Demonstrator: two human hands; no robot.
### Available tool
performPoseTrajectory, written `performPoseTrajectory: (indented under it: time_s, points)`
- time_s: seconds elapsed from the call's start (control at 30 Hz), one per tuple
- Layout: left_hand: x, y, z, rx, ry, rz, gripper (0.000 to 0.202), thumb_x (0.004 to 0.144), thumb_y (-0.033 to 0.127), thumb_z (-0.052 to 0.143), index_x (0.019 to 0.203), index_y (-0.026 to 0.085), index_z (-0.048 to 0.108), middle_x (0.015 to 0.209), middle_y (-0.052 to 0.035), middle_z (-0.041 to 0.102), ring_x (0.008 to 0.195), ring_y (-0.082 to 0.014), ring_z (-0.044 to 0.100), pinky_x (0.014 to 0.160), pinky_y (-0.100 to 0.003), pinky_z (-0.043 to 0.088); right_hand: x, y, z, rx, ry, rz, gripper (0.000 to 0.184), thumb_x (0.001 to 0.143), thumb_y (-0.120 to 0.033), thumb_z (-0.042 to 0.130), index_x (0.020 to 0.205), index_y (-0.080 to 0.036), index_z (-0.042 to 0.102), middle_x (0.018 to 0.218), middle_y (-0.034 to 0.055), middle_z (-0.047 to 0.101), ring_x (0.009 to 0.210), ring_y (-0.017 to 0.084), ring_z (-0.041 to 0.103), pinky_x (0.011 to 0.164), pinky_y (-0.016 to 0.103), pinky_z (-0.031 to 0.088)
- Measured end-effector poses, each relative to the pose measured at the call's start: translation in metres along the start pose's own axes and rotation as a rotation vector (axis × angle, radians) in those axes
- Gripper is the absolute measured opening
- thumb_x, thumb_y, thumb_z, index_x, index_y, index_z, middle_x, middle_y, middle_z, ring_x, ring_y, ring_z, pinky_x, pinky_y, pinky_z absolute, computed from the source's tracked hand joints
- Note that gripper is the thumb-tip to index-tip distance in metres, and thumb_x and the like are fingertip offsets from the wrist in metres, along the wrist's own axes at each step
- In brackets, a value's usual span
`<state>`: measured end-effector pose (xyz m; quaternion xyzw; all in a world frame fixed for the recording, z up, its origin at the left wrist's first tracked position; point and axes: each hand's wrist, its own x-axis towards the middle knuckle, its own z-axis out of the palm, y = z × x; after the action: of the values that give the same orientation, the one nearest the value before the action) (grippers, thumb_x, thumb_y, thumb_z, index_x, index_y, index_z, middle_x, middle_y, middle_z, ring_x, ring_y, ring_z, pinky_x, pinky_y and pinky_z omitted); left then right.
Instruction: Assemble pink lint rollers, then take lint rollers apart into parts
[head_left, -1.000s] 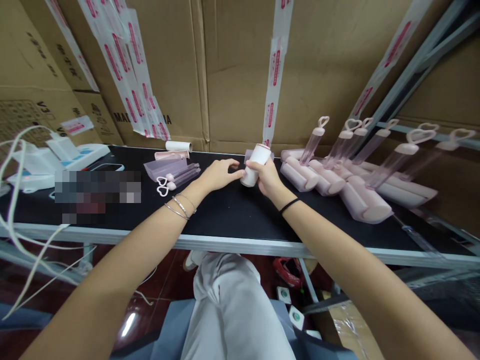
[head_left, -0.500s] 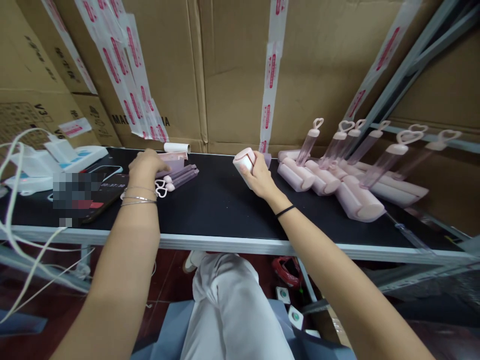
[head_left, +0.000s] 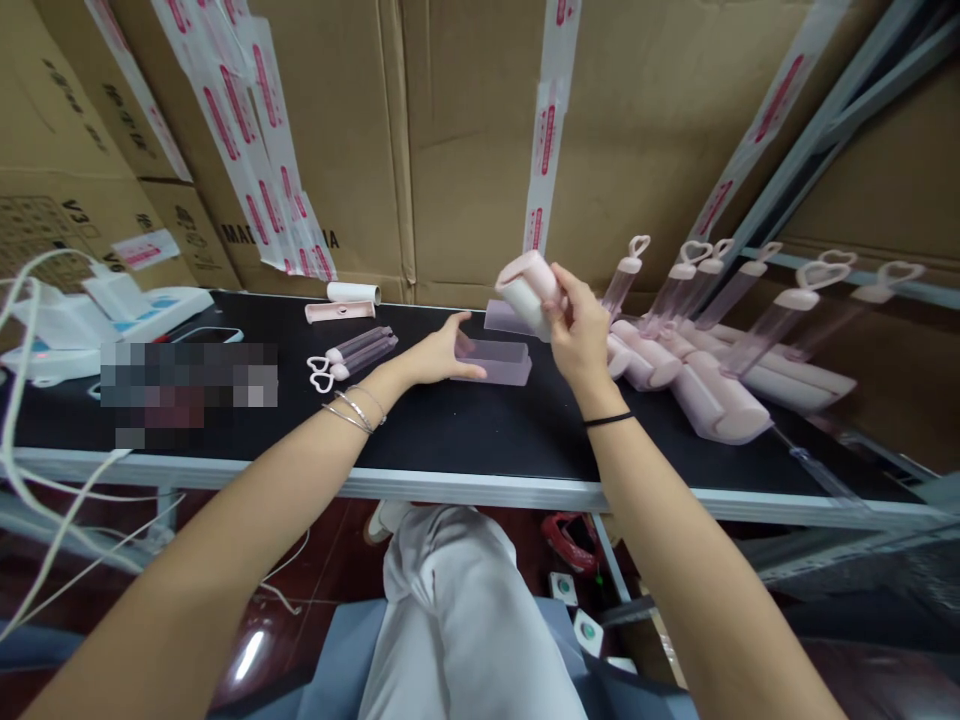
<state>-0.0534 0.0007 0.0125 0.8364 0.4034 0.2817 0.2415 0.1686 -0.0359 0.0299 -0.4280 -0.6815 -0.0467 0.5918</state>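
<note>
My right hand [head_left: 581,325] grips a pale pink and white rounded case [head_left: 527,285], lifted above the table and tilted. Over the middle of the black tabletop, my left hand [head_left: 441,352] has its thumb and index finger spread at the left end of a translucent lilac box [head_left: 496,362]. That box rests on the table; whether the hand's other fingers touch it I cannot tell. Another lilac translucent piece [head_left: 508,316] lies behind it, partly covered by the raised case. Clear lilac tubes with heart-shaped loops [head_left: 358,350] lie to the left of my left hand.
Several pink cases [head_left: 720,395] with heart-loop tubes standing in them crowd the right side. A pink tray-like part [head_left: 340,312] and a white cylinder [head_left: 354,293] lie at the back left. A power strip [head_left: 112,325] with cables sits far left. Cardboard boxes [head_left: 472,150] wall the back.
My left hand has moved right from the back left, and the lilac box there is now mid-table. My right hand has raised the pink case and shifted it right, turning it.
</note>
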Motion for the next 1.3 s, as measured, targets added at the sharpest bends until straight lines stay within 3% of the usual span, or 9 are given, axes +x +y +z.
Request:
performPoseTrajectory:
  time_s: [0.13, 0.27, 0.4, 0.6, 0.77, 1.0, 1.3]
  points:
    - [0.002, -0.003, 0.009, -0.096, -0.081, 0.067, 0.115, 0.062, 0.026, 0.081, 0.147, 0.015, 0.004, 0.117, -0.0177, 0.063, 0.105, -0.0222, 0.066, 0.090, -0.038, 0.052, -0.002, -0.011, -0.001, 0.001, -0.177, -0.062, 0.034, 0.087, -0.035, 0.052, 0.119, -0.027, 0.061, 0.111, 0.0063, 0.068, 0.099, 0.028, 0.061, 0.092, 0.046, 0.042]
    - [0.002, -0.008, 0.005, -0.083, -0.103, 0.076, 0.111, 0.063, 0.020, 0.080, 0.146, 0.015, 0.006, 0.115, -0.0159, 0.065, 0.105, -0.0207, 0.066, 0.085, -0.034, 0.053, -0.004, -0.016, 0.001, -0.058, -0.304, -0.096, 0.029, 0.086, -0.031, 0.056, 0.112, -0.025, 0.068, 0.101, 0.0060, 0.072, 0.086, 0.026, 0.063, 0.089, 0.044, 0.042]
    - [0.002, -0.008, 0.005, -0.188, -0.115, 0.069, 0.116, 0.062, 0.015, 0.078, 0.147, 0.014, -0.001, 0.127, -0.0216, 0.060, 0.112, -0.0213, 0.064, 0.090, -0.035, 0.053, -0.005, -0.015, 0.004, -0.088, -0.375, -0.119, 0.028, 0.085, -0.029, 0.057, 0.109, -0.025, 0.071, 0.102, 0.0063, 0.073, 0.085, 0.026, 0.064, 0.088, 0.046, 0.041]
    - [0.002, -0.006, 0.006, -0.208, -0.113, 0.041, 0.120, 0.062, 0.014, 0.078, 0.149, 0.015, -0.005, 0.130, -0.0217, 0.058, 0.114, -0.0224, 0.064, 0.095, -0.038, 0.051, -0.004, -0.016, 0.005, -0.091, -0.427, -0.126, 0.027, 0.084, -0.024, 0.058, 0.107, -0.026, 0.072, 0.102, 0.0073, 0.073, 0.085, 0.027, 0.065, 0.084, 0.044, 0.043]
    - [0.001, -0.009, 0.004, -0.149, -0.076, -0.003, 0.124, 0.056, 0.023, 0.082, 0.149, 0.016, 0.001, 0.133, -0.0218, 0.054, 0.119, -0.0276, 0.060, 0.099, -0.044, 0.047, -0.005, -0.021, 0.007, -0.167, -0.461, -0.155, 0.026, 0.084, -0.021, 0.058, 0.105, -0.023, 0.074, 0.098, 0.0073, 0.075, 0.085, 0.027, 0.066, 0.085, 0.043, 0.043]
    - [0.001, -0.008, 0.000, -0.153, -0.118, -0.037, 0.136, 0.050, 0.041, 0.086, 0.150, 0.015, -0.003, 0.139, -0.0217, 0.044, 0.127, -0.0355, 0.050, 0.110, -0.052, 0.033, -0.005, -0.025, 0.003, -0.167, -0.523, -0.125, 0.033, 0.089, -0.018, 0.048, 0.111, -0.019, 0.072, 0.104, 0.0065, 0.075, 0.091, 0.022, 0.069, 0.082, 0.033, 0.048]
    - [-0.001, -0.002, -0.004, -0.091, -0.118, -0.067, 0.133, 0.051, 0.039, 0.084, 0.148, 0.010, -0.002, 0.138, -0.0232, 0.045, 0.128, -0.0354, 0.049, 0.112, -0.049, 0.031, -0.008, -0.021, 0.005, -0.095, -0.653, 0.010, 0.040, 0.088, -0.012, 0.043, 0.117, -0.022, 0.068, 0.116, 0.0028, 0.071, 0.105, 0.020, 0.066, 0.091, 0.033, 0.048]
